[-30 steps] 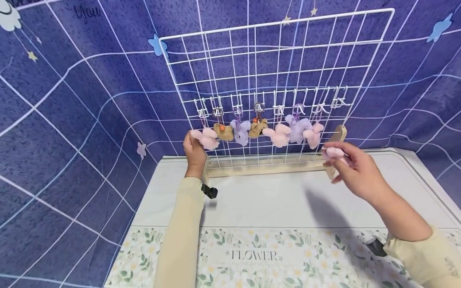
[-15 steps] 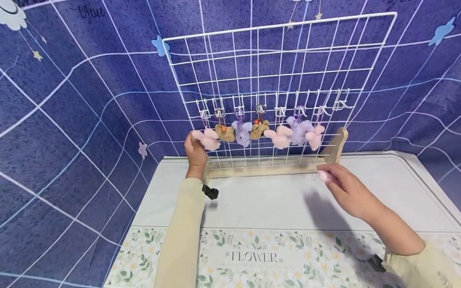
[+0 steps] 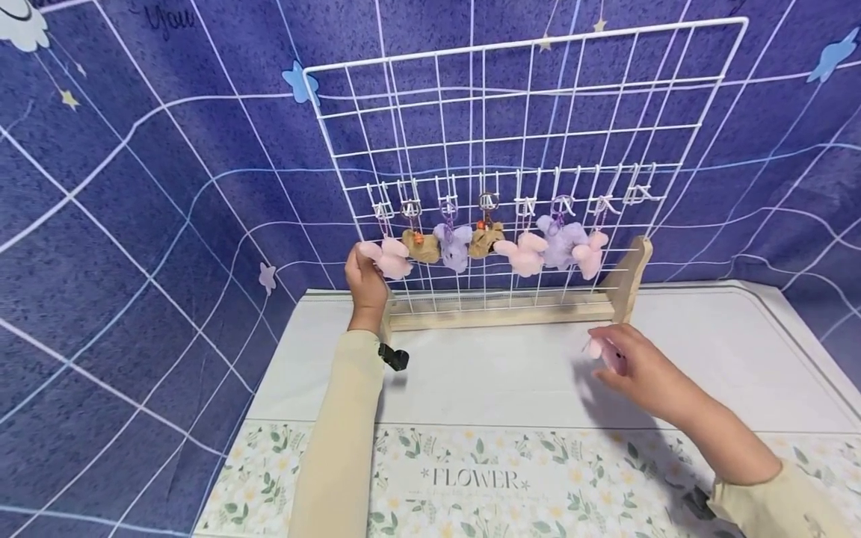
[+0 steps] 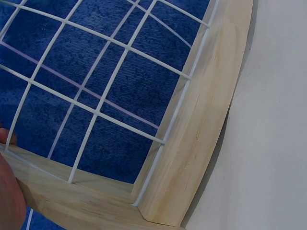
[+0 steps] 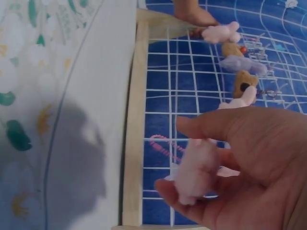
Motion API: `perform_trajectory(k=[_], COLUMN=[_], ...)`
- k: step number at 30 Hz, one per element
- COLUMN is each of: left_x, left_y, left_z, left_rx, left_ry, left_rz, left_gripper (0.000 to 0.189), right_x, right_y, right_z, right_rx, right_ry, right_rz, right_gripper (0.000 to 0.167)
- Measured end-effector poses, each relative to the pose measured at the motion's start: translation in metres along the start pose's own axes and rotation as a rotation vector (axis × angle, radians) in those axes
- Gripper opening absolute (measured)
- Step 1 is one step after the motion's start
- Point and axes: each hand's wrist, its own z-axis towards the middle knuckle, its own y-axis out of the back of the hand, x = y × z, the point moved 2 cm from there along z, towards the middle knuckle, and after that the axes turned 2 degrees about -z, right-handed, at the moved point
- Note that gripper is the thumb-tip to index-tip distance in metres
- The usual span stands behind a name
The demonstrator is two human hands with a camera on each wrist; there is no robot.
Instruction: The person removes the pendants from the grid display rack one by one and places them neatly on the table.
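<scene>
Pink plush (image 5: 195,167) in right hand (image 3: 639,370) (mat (image 3: 417,515): "FLOWER")

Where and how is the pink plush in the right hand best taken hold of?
Probably by the rounded body of the pink plush, pinched across its flanks, coming from the side away from its beaded loop. In the right wrist view that loop sticks out leftward, opposite the right hand, so this grip should leave it free.
</scene>
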Motion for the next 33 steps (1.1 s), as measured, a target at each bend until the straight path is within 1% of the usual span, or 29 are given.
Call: perform_trajectory(k=[3,7,12,17,22,25,30,33], left_x=[0.001,0.002,0.001,0.0,0.003,0.005,0.007,0.006], left_y=[-0.001,-0.001,-0.001,0.0,0.001,0.001,0.001,0.0], left_z=[0.0,0.0,-0.001,-0.001,0.0,0.0,0.001,0.0], left_rx=[-0.001,-0.014,-0.017,-0.007,-0.003,-0.003,-0.001,0.002], left_ry=[-0.01,-0.004,0.0,-0.007,0.004,0.016,0.019,0.022], left_rz=[0.007,0.004,0.011,0.023,0.016,-0.001,-0.017,-0.029], left_gripper=[0.041,0.043,0.041,0.039,0.042,0.044,0.044,0.042], right_x=[-0.003,-0.007,-0.012,-0.017,-0.019,-0.019,-0.018,-0.018], right_y=[-0.005,-0.011,-0.014,-0.015,-0.018,-0.019,-0.019,-0.016], right_z=[-0.004,-0.007,-0.013,-0.017,-0.017,-0.016,-0.014,-0.013], right_rx=[0.093,0.214,0.299,0.319,0.282,0.279,0.339,0.355], right_ry=[-0.04,-0.085,-0.135,-0.178,-0.168,-0.174,-0.225,-0.254], right_rz=[0.004,-0.027,-0.107,-0.165,-0.209,-0.223,-0.211,-0.215], right_gripper=[0.064,0.066,0.071,0.073,0.075,0.076,0.073,0.069])
